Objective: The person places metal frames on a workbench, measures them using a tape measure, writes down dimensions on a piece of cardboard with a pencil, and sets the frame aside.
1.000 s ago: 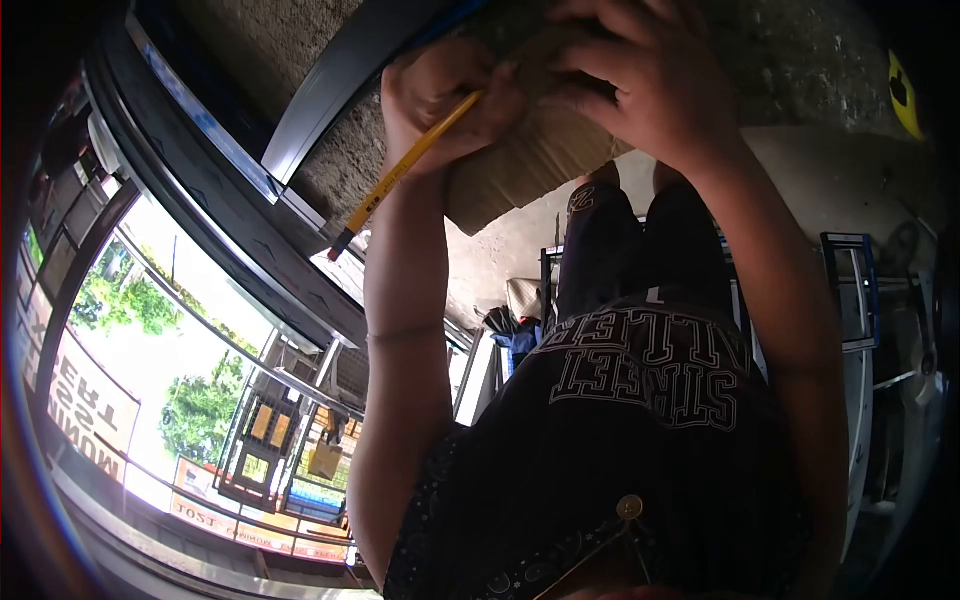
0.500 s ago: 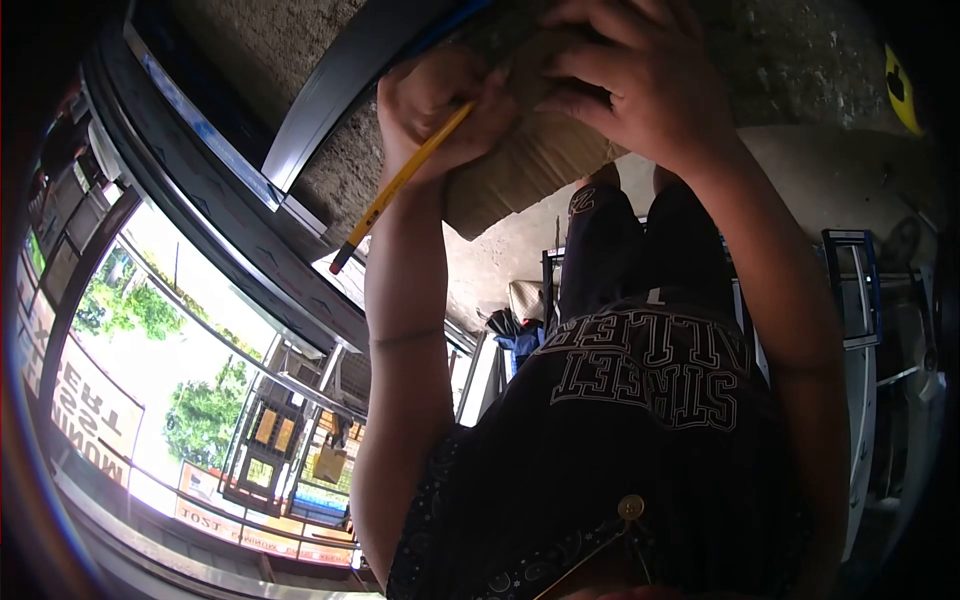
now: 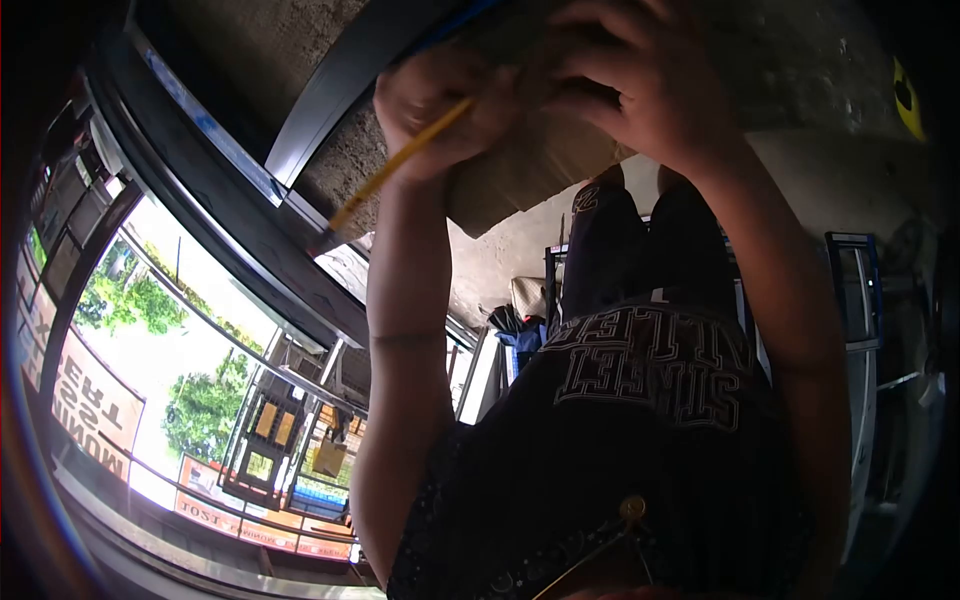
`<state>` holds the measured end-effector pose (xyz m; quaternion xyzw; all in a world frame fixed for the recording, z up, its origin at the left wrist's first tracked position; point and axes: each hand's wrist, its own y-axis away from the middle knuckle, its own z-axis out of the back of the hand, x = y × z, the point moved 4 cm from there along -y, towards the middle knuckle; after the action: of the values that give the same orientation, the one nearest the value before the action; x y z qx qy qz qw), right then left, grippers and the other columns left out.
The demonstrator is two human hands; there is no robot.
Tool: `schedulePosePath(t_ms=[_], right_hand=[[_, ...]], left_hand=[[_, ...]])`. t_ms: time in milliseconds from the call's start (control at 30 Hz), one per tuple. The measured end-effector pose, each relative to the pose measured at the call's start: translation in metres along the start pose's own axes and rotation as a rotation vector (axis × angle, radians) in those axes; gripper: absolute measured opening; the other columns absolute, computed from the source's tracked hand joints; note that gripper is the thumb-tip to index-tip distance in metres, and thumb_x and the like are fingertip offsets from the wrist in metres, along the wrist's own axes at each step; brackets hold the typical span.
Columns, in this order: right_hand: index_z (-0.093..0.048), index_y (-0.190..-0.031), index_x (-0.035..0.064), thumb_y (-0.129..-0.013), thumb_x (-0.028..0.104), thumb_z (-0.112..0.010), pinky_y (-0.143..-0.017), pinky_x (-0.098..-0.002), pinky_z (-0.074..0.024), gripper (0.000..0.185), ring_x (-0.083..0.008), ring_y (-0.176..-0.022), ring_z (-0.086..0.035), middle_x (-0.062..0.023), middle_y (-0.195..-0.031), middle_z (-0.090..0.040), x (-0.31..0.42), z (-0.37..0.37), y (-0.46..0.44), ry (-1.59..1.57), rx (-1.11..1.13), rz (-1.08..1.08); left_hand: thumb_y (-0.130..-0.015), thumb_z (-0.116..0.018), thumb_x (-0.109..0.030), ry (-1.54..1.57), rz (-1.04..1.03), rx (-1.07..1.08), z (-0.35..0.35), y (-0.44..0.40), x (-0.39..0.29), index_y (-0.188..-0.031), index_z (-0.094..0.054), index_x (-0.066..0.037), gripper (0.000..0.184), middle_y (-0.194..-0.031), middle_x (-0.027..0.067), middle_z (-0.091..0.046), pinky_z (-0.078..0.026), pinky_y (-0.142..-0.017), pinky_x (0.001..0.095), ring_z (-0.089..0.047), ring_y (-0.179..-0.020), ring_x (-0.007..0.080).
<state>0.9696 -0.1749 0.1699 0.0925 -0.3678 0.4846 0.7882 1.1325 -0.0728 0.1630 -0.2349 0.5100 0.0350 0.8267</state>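
Observation:
My left hand is closed around a yellow pencil, whose dark end with a reddish tip points down and to the left. Under both hands lies a piece of brown cardboard with an uneven lower edge. The pencil's writing end is hidden by my left hand. My right hand rests at the upper right part of the cardboard, its fingers spread and bent toward my left hand. Its fingertips lie in shadow.
A dark curved frame piece lies beside my left hand, with long dark metal profiles farther left. Blue-edged frames stand at the right. Dark and blue cloth lies beyond my shirt. A yellow object is at the upper right.
The pencil's rear end swung down and right, then back up and left, and the pencil now looks blurred. My left hand keeps its grip. My right hand has hardly moved.

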Motion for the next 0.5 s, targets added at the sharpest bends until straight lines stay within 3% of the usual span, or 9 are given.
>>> schedulePosePath(t_ms=[133, 233, 333, 433, 500], right_hand=[[-0.072, -0.082, 0.0183, -0.068, 0.031, -0.079, -0.096, -0.0429, -0.0360, 0.020, -0.0215, -0.110, -0.052, 0.0028, -0.107, -0.062, -0.003, 0.000, 0.000, 0.000, -0.029, 0.016], [-0.072, -0.082, 0.0185, -0.067, 0.030, -0.079, -0.096, -0.0429, -0.0367, 0.020, -0.0215, -0.110, -0.052, 0.0026, -0.107, -0.062, 0.001, -0.003, 0.001, 0.011, -0.058, 0.021], [-0.072, -0.083, 0.0191, -0.068, 0.031, -0.079, -0.096, -0.0425, -0.0370, 0.020, -0.0214, -0.111, -0.052, 0.0027, -0.108, -0.062, 0.001, -0.001, -0.001, 0.041, -0.027, -0.002], [-0.072, -0.084, 0.0199, -0.069, 0.031, -0.078, -0.096, -0.0415, -0.0369, 0.020, -0.0213, -0.111, -0.052, 0.0031, -0.108, -0.062, -0.001, -0.001, 0.000, 0.060, -0.027, 0.030], [-0.072, -0.084, 0.0203, -0.070, 0.032, -0.078, -0.096, -0.0410, -0.0368, 0.019, -0.0210, -0.112, -0.052, 0.0033, -0.108, -0.062, -0.001, 0.000, 0.000, 0.053, -0.018, 0.031]], left_hand=[[-0.072, -0.079, -0.001, 0.123, 0.013, -0.071, -0.001, -0.003, -0.002, -0.067, -0.060, -0.008, 0.020, -0.065, 0.0060, -0.064, -0.050, -0.053, 0.0243, -0.063, -0.057, 0.0127], [-0.070, -0.080, -0.003, -0.079, 0.003, 0.035, -0.003, 0.003, 0.003, -0.065, -0.059, -0.008, 0.022, -0.066, 0.0068, -0.064, -0.051, -0.054, 0.0256, -0.064, -0.057, 0.0155], [-0.075, -0.077, 0.001, -0.043, -0.035, 0.031, -0.001, 0.014, 0.019, -0.075, -0.057, -0.007, 0.021, -0.075, 0.0071, -0.066, -0.050, -0.058, 0.0228, -0.062, -0.064, 0.0107], [-0.076, -0.077, 0.001, -0.202, -0.085, 0.099, -0.005, 0.012, 0.012, -0.076, -0.058, -0.006, 0.020, -0.075, 0.0071, -0.066, -0.049, -0.057, 0.0224, -0.061, -0.063, 0.0101], [-0.076, -0.077, 0.002, -0.105, -0.050, 0.074, -0.006, 0.015, 0.016, -0.076, -0.058, -0.005, 0.020, -0.075, 0.0074, -0.066, -0.049, -0.057, 0.0222, -0.061, -0.063, 0.0102]])
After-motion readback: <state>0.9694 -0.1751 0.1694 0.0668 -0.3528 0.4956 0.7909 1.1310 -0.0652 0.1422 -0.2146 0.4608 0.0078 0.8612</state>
